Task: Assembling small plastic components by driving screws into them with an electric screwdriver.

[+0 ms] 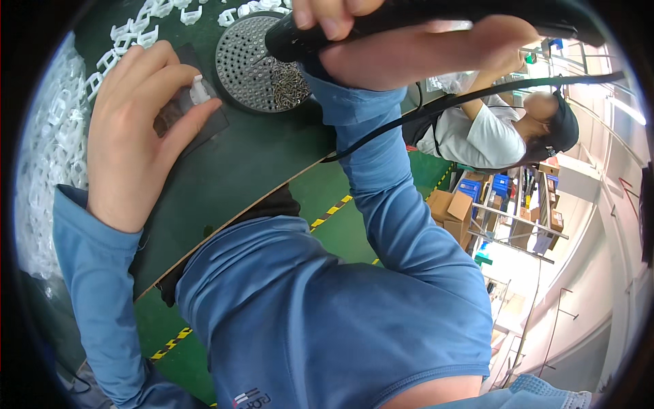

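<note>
My left hand (pixel 133 123) pinches a small white plastic clip (pixel 199 90) between thumb and fingers, above a dark square block (pixel 214 123) on the table. My right hand (pixel 415 58) is wrapped round a thick black corded tool (pixel 289 41), which looks like an electric screwdriver. Its narrow end points at a round perforated grey plate (pixel 238 58). Small loose screws (pixel 291 88) are heaped on one side of that plate. Whether the tool's tip touches the plate I cannot tell.
White plastic clips (pixel 139 24) lie in rows along the table's far side. A clear bag of white parts (pixel 51 163) is at the left. A black cable (pixel 443 102) crosses my right sleeve. A co-worker (pixel 477 133) and shelves with boxes (pixel 453 208) are at the right.
</note>
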{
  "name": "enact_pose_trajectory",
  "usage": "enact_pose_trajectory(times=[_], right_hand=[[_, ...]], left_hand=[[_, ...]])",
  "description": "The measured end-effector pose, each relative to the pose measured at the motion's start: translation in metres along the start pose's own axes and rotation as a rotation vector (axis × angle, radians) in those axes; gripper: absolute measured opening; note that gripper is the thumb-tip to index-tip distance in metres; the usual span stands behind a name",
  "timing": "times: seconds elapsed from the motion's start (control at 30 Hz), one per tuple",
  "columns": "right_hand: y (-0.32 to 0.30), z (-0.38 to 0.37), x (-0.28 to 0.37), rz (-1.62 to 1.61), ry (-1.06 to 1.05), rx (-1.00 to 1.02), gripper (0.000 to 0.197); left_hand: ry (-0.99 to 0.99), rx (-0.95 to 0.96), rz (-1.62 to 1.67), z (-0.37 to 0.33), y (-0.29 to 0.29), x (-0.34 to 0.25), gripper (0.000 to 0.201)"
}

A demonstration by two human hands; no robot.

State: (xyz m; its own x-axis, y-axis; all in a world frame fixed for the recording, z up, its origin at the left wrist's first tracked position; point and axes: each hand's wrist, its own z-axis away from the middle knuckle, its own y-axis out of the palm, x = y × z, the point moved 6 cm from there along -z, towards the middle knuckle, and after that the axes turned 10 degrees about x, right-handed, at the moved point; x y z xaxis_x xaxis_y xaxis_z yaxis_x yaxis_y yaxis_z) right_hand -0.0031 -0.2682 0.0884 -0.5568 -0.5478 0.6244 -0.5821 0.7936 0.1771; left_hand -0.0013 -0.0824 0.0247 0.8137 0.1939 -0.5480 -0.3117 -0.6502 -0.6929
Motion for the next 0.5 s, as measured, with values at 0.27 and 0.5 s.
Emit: enact_pose_trajectory(times=[0.27, 0.5], right_hand=[[-0.006, 0.013, -0.027, -0.15, 0.061, -0.074, 0.086], [0.006, 0.006, -0.019, -0.08, 0.074, -0.161, 0.084]], left_hand=[[-0.024, 0.054, 0.029, 0.004, 0.001, 0.006, 0.032], [-0.024, 0.056, 0.028, 0.004, -0.001, 0.005, 0.032]])
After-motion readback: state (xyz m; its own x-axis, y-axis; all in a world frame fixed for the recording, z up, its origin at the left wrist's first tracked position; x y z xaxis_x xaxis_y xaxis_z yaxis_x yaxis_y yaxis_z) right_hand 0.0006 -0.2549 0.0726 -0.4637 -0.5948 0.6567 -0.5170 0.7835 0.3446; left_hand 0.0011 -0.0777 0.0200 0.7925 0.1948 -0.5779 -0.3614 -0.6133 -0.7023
